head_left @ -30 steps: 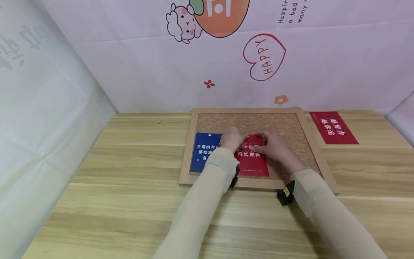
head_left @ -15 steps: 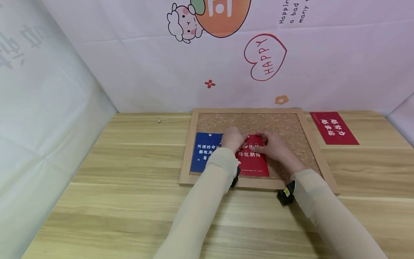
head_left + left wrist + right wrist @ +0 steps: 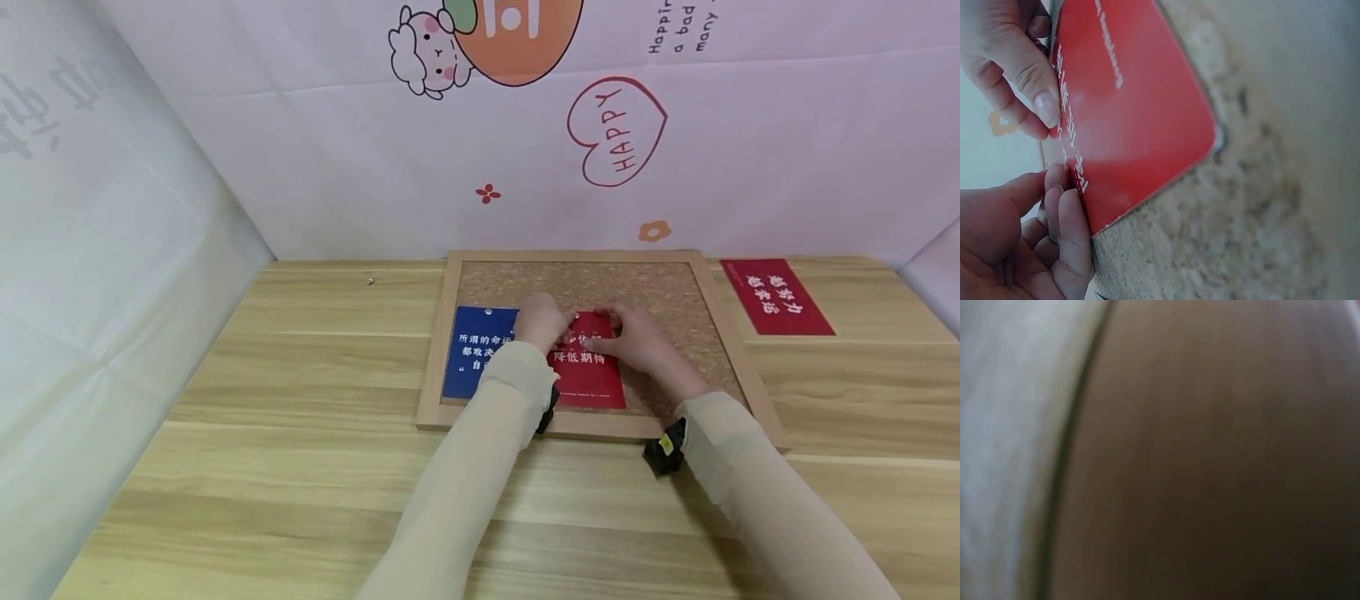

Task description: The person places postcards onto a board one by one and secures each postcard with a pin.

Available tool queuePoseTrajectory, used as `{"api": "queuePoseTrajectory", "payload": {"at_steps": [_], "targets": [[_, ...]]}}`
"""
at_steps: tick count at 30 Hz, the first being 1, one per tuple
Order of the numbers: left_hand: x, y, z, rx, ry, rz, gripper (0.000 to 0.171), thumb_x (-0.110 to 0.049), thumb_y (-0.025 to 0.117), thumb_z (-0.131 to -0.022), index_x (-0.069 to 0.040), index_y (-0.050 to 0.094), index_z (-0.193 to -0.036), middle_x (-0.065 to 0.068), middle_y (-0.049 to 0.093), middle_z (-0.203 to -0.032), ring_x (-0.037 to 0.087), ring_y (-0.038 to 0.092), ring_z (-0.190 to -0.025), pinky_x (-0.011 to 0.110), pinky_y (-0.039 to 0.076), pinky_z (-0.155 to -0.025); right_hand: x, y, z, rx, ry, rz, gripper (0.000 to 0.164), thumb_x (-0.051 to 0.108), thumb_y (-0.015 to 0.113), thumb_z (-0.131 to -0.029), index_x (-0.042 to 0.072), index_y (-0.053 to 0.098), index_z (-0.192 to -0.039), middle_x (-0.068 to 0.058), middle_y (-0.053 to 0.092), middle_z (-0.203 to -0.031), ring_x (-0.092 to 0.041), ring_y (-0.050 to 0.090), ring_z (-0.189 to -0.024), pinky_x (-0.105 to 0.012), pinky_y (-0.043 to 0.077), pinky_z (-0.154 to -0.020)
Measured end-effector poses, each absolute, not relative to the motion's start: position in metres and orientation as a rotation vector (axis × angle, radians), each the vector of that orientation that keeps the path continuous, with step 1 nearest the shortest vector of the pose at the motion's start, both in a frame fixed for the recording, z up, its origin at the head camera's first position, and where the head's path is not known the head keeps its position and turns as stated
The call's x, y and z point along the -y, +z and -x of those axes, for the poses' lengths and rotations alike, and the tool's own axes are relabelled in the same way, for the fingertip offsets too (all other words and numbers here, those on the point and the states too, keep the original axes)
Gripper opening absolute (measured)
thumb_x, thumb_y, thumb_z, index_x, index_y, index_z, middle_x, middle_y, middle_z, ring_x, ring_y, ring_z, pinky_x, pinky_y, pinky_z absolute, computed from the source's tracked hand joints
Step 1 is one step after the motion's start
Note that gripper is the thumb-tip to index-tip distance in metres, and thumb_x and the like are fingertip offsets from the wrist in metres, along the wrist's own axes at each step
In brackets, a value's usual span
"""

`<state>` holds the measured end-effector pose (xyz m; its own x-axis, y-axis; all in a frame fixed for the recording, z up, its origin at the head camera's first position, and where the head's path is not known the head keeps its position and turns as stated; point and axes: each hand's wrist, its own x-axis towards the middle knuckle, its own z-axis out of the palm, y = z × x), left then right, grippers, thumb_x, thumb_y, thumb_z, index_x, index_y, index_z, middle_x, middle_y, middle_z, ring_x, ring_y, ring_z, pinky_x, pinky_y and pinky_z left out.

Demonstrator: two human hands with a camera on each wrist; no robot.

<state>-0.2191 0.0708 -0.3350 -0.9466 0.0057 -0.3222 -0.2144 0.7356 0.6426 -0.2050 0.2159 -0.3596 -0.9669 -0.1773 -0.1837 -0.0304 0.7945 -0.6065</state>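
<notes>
A red card [image 3: 588,385] with white writing lies on a wood-framed corkboard [image 3: 660,287]. At its top edge my left hand [image 3: 542,325] has its fingers curled, and a small pale spot like a thumbtack head [image 3: 576,315] shows at the fingertips, mostly hidden. My right hand [image 3: 637,337] pinches the card's upper right edge, thumb on the printed face. To the left is a blue card [image 3: 467,375] with a silver thumbtack [image 3: 488,312] at its top, partly covered by my left arm. Both hands also show at the red card's edge in the left wrist view.
Another red card [image 3: 777,297] lies on the wooden table [image 3: 285,400] right of the board. One loose thumbtack [image 3: 370,282] sits at the back left. A printed white cloth [image 3: 360,167] stands behind. The right wrist view is blurred.
</notes>
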Motion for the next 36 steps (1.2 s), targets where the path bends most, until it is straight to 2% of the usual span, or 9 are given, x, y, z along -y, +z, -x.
{"api": "queuePoseTrajectory", "payload": {"at_steps": [11, 28, 36], "targets": [[-0.0707, -0.3347, 0.2202, -2.635, 1.023, 0.150, 0.042, -0.032, 0.056, -0.096, -0.002, 0.073, -0.072, 0.002, 0.053, -0.051, 0.009, 0.044, -0.041, 0.021, 0.034, -0.041, -0.2163, -0.3600, 0.2054, -2.755, -0.925, 0.167, 0.062, 0.023, 0.065, -0.090, -0.004, 0.040, -0.140, -0.031, 0.052, -0.125, -0.040, 0.051, -0.112, -0.054, 0.044, -0.096], [-0.0707, -0.3338, 0.2193, -2.630, 1.005, 0.157, 0.040, -0.032, 0.056, -0.096, -0.002, 0.073, -0.075, 0.002, 0.053, -0.052, 0.009, 0.045, -0.042, 0.020, 0.035, -0.042, -0.2150, -0.3595, 0.2058, -2.741, -0.924, 0.137, 0.064, 0.024, 0.065, -0.090, -0.004, 0.039, -0.141, -0.030, 0.050, -0.128, -0.041, 0.049, -0.115, -0.055, 0.042, -0.099], [-0.0703, -0.3345, 0.2196, -2.621, 1.022, 0.159, 0.041, -0.030, 0.056, -0.096, -0.003, 0.069, -0.069, 0.002, 0.052, -0.052, 0.009, 0.044, -0.043, 0.020, 0.034, -0.043, -0.2147, -0.3593, 0.2056, -2.748, -0.920, 0.138, 0.064, 0.025, 0.066, -0.090, -0.004, 0.039, -0.141, -0.030, 0.051, -0.128, -0.040, 0.050, -0.115, -0.055, 0.042, -0.100]]}}
